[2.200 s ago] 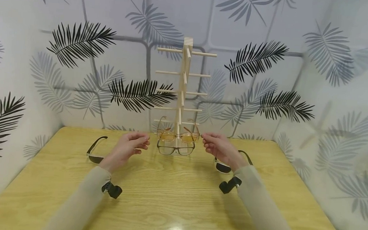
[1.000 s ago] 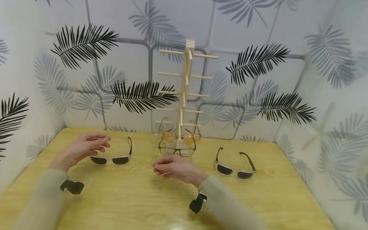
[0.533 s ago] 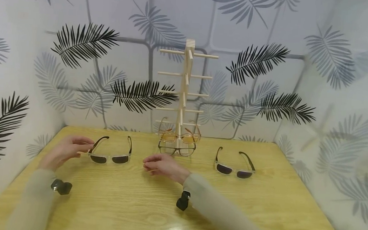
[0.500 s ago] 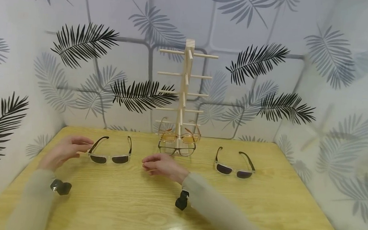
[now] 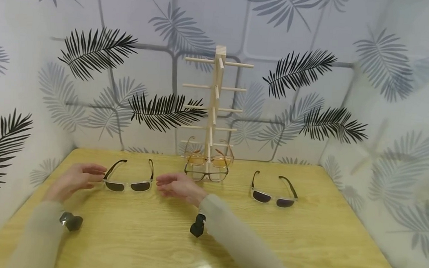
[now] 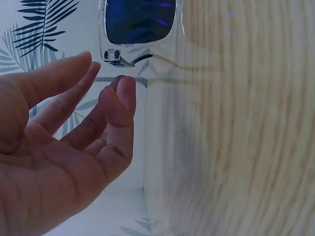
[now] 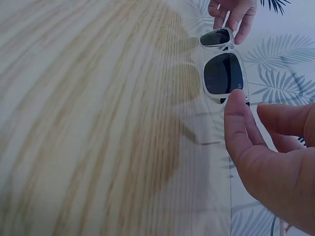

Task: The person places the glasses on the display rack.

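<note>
Clear-framed sunglasses [image 5: 140,186] with dark lenses and black temples stand unfolded at the left of the table. My left hand [image 5: 77,180] is at their left hinge, thumb and fingers loosely bent with a gap between them. In the left wrist view the left hand [image 6: 74,132] holds nothing, just short of the hinge of the sunglasses [image 6: 140,22]. My right hand [image 5: 179,187] hovers by their right side. The right wrist view has the right hand [image 7: 270,152] with a fingertip overlapping the frame edge of the sunglasses [image 7: 224,73]; contact is unclear.
A wooden peg rack [image 5: 217,89] stands at the back centre. Orange-tinted glasses [image 5: 220,162] and dark-framed clear glasses [image 5: 217,176] hang low on it. A second pair of sunglasses [image 5: 285,202] lies unfolded on the table [image 5: 303,246] at the right. Leaf-patterned walls enclose the table.
From beside the rack, both hands have moved left, to either side of the left sunglasses. Over the last half second the right hand has come closer to them. The glasses have not moved.
</note>
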Demonstrator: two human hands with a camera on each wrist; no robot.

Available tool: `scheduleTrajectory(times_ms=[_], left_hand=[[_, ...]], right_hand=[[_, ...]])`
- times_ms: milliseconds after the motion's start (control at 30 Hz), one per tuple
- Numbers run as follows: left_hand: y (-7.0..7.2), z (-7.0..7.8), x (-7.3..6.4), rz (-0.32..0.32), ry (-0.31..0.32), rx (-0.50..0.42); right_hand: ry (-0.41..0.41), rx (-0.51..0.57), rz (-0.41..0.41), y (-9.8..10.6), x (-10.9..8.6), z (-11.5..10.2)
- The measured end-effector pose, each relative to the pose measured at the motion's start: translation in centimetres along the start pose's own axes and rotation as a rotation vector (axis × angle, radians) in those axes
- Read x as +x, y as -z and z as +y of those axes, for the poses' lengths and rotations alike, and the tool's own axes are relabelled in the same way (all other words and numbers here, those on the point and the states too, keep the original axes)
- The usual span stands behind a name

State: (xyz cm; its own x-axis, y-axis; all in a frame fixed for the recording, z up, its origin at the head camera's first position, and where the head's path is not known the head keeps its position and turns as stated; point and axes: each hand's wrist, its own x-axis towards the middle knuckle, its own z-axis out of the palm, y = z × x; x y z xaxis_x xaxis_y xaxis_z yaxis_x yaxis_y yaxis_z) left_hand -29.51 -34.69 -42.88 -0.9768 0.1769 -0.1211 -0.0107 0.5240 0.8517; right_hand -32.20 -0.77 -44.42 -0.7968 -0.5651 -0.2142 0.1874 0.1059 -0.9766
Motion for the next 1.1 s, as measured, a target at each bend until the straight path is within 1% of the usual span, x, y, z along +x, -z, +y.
scheduleTrajectory(times_ms=[100,200,300,433,533,667,733,900,967,1000,1100], left_hand=[[-0.2,0.0,0.3,-0.014,0.003,-0.05],[-0.4,-0.1,0.6,-0.02,-0.002,-0.08],[-0.5,-0.3,0.8,-0.027,-0.004,-0.115],[-0.6,-0.5,1.0,-0.038,0.009,-0.149],[-0.7,-0.6,1.2,-0.046,0.025,-0.154],[-0.7,-0.7,1.3,-0.086,0.032,-0.171],[-0.7,-0.7,1.2,-0.113,0.022,-0.196],[-0.6,-0.5,0.7,-0.2,-0.05,-0.259],[-0.6,-0.4,0.6,-0.228,-0.073,-0.269],[-0.7,-0.4,0.6,-0.236,-0.079,-0.274],[-0.8,-0.2,0.5,-0.232,-0.091,-0.245]], right_hand=[[0.002,-0.022,-0.004,-0.5,0.5,0.0],[0.0,-0.036,-0.01,-0.8,0.9,0.2],[0.003,-0.032,-0.025,-0.9,1.1,0.3],[0.009,-0.017,-0.039,-1.1,1.3,0.3],[0.019,-0.012,-0.022,-1.2,1.4,0.5],[0.03,-0.008,0.023,-1.2,1.1,0.8],[0.035,-0.017,0.04,-1.1,0.8,0.9],[0.056,-0.02,0.065,-0.9,0.1,1.2],[0.059,-0.019,0.071,-0.9,-0.2,1.3],[0.061,-0.02,0.076,-0.9,-0.3,1.4],[0.063,-0.007,0.075,-0.8,-0.9,1.4]])
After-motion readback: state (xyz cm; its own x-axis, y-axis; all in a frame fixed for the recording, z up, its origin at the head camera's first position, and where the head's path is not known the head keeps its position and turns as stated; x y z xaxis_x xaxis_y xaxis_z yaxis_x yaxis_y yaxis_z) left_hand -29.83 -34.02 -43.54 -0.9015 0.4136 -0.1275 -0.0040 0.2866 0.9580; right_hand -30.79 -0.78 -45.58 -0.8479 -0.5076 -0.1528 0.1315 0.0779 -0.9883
